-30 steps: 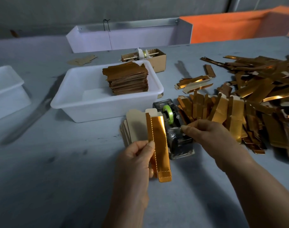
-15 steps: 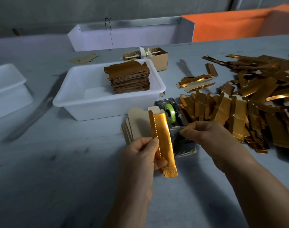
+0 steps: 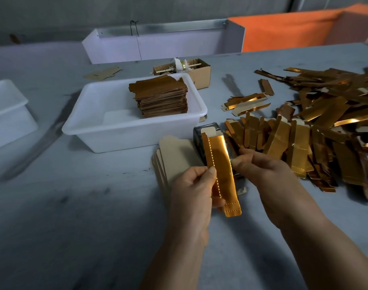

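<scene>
While our left hand (image 3: 191, 193) pinches the gold strip (image 3: 219, 162) by its left side, it points away from us over the table (image 3: 74, 206); our right hand (image 3: 262, 174) curls at its right side, grip unclear.

Left grip (image 3: 191, 191) pinching, right grip (image 3: 262, 173) — fingertips pinched

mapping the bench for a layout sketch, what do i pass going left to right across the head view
small white tub → large white tub holding a brown stack → gold strip gripped by the left hand → heap of gold pieces
</scene>
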Demonstrator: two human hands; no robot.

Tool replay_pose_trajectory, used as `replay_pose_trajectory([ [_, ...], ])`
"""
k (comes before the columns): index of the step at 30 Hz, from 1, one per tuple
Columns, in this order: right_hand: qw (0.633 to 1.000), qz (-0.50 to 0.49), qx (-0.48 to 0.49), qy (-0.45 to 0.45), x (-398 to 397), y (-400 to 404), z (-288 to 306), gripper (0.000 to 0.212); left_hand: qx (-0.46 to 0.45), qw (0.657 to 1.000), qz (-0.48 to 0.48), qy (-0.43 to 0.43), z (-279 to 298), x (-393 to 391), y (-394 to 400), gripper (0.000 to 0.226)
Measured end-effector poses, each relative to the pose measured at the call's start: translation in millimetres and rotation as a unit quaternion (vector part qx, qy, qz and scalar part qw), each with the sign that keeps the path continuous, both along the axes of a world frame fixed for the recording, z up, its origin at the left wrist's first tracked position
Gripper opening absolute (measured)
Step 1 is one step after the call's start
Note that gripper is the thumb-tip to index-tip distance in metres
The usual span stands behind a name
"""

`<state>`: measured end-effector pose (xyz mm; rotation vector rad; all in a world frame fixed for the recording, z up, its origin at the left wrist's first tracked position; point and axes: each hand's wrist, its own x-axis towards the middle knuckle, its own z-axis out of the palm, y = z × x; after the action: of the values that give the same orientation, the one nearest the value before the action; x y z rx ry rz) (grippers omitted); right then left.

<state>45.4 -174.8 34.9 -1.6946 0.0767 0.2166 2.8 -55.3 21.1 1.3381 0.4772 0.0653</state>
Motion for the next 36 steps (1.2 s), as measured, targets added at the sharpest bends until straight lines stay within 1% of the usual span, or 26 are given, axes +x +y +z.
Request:
replay_pose_trajectory([
  [3, 0.988, -0.027, -0.136, -0.065, -8, -2, -7, 0.016, 0.013, 1.000, -0.002, -0.013, -4, 0, 2, 0.014],
  [5, 0.978, -0.034, -0.185, -0.089, -11, -1, -9, 0.015, 0.035, 0.999, -0.008, -0.026, -6, 0, 1, 0.017],
  [8, 0.962, -0.040, -0.233, -0.135, -14, 1, -12, 0.015, 0.036, 0.998, -0.024, -0.049, -5, 1, -2, 0.016],
  [10, 0.957, -0.045, -0.245, -0.147, -14, 1, -15, 0.015, 0.045, 0.996, -0.037, -0.060, -1, 2, -4, 0.016],
  [13, 0.958, -0.054, -0.246, -0.135, -16, 1, -18, 0.016, 0.043, 0.996, -0.047, -0.067, 1, 3, -5, 0.016],
  [17, 0.959, -0.075, -0.234, -0.140, -21, 5, -24, 0.015, 0.045, 0.996, -0.045, -0.064, 0, 3, -5, 0.016],
  [20, 0.960, -0.079, -0.226, -0.147, -24, 7, -23, 0.014, 0.059, 0.996, -0.042, -0.060, 1, 5, -4, 0.015],
  [21, 0.956, -0.071, -0.241, -0.153, -25, 7, -23, 0.014, 0.072, 0.995, -0.042, -0.059, 0, 6, -4, 0.016],
  [22, 0.940, -0.070, -0.281, -0.180, -25, 7, -21, 0.013, 0.092, 0.993, -0.043, -0.059, -1, 7, -4, 0.017],
  [24, 0.874, -0.071, -0.407, -0.255, -25, 10, -16, 0.003, 0.132, 0.989, -0.039, -0.061, -2, 9, -6, 0.019],
  [25, 0.847, -0.069, -0.451, -0.273, -24, 11, -15, 0.008, 0.147, 0.987, -0.035, -0.060, -2, 9, -6, 0.018],
  [27, 0.825, -0.050, -0.492, -0.274, -23, 11, -13, 0.017, 0.158, 0.985, -0.027, -0.058, -1, 9, -7, 0.016],
  [29, 0.810, -0.023, -0.534, -0.241, -24, 9, -16, 0.022, 0.169, 0.984, -0.023, -0.059, 1, 8, -7, 0.010],
  [30, 0.809, -0.007, -0.544, -0.221, -26, 4, -18, 0.023, 0.178, 0.982, -0.023, -0.059, 2, 7, -7, 0.008],
  [31, 0.820, 0.002, -0.532, -0.212, -28, -2, -20, 0.021, 0.181, 0.981, -0.025, -0.059, 3, 6, -6, 0.007],
  [32, 0.840, -0.005, -0.498, -0.215, -30, -9, -20, 0.016, 0.178, 0.982, -0.030, -0.056, 4, 7, -6, 0.007],
  [34, 0.906, -0.047, -0.372, -0.194, -34, -19, -14, 0.005, 0.158, 0.986, -0.041, -0.036, 6, 7, -4, 0.009],
  [35, 0.947, -0.054, -0.281, -0.144, -35, -24, -10, 0.007, 0.142, 0.989, -0.044, -0.029, 7, 7, -2, 0.010],
  [36, 0.979, -0.046, -0.176, -0.088, -35, -28, -3, 0.007, 0.127, 0.991, -0.046, -0.023, 9, 6, 0, 0.010],
])
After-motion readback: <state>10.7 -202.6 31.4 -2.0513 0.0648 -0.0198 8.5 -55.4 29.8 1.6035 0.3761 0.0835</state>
